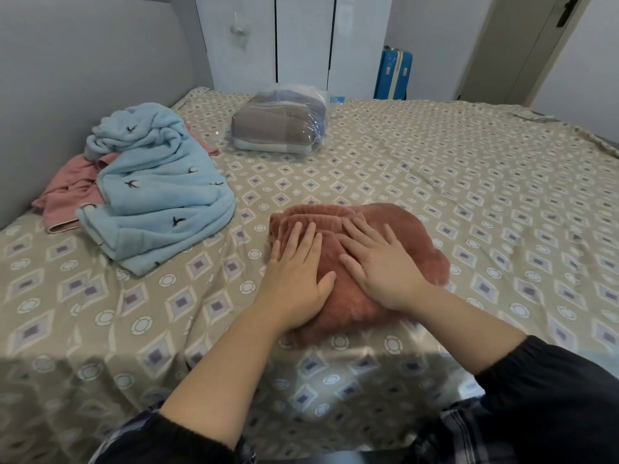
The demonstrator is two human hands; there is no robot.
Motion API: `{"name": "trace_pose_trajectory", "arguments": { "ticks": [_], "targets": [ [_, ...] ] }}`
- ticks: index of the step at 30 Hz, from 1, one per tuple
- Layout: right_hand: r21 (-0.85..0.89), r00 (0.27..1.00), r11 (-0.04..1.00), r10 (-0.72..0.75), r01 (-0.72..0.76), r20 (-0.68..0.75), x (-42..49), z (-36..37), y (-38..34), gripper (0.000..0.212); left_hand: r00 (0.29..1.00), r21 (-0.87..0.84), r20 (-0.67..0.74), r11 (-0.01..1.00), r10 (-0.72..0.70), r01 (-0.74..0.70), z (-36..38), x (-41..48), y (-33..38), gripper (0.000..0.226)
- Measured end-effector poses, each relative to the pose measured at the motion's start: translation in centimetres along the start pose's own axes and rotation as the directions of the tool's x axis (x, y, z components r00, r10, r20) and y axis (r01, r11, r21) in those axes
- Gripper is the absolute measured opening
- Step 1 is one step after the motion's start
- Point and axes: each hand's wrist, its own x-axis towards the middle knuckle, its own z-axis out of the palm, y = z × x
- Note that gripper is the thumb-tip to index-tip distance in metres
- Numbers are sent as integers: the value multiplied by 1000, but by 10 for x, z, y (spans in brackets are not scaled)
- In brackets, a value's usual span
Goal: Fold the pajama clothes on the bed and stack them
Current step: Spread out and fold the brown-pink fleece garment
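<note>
Pink folded garment (365,262) under flat hands (294,272)

The bed (435,162) wears a beige sheet printed with diamonds and rings. On it lie a folded rust-pink fleece garment (422,242) near the front, heaped light-blue bird-print pajamas (160,195) at left (partly over a pink garment (67,192)), and a plastic-wrapped grey bundle (278,128) farther back.

Both bare forearms (214,373) are stretched forward out of dark sleeves (552,396) that end near the elbows. The left hand (296,272) is laid flat, palm down, with straight fingers slightly spread. The right hand (382,266) is set just beside it, likewise flat, fingers splayed and angled leftward.
</note>
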Motion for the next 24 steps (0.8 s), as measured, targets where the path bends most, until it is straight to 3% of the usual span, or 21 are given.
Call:
{"name": "trace_pose_trajectory", "arguments": {
  "ticks": [1, 3, 12, 15, 19, 21, 24],
  "targets": [
    [10, 990, 998, 65, -67, 126, 0, 4, 9, 54, 1000, -1, 12, 1000, -9, 9, 2, 2, -1, 73],
    [102, 964, 981, 136, -163, 230, 7, 10, 23, 55, 1000, -25, 14, 999, -28, 28, 6, 6, -3, 71],
    [196, 922, 948, 174, -252, 346, 20, 20, 27, 57, 993, -184, 94, 979, -73, 90, 12, 13, -12, 69],
    [165, 943, 967, 137, -193, 304, 11, 7, 16, 58, 988, -142, 134, 985, -79, 98, 4, 13, -12, 68],
    [130, 997, 990, -66, 61, 32, -38, -10, 8, 71, 984, 44, 167, 997, -69, 62, -17, 9, -9, 68],
    [27, 988, 991, -132, 131, 74, -67, -12, 13, 83, 995, 126, 83, 991, -46, 35, -28, 2, -2, 67],
    [-124, 984, 985, -99, 118, 147, -86, -8, 25, 94, 987, 153, -132, 986, 91, -70, -32, -19, 20, 73]
  ]
}}
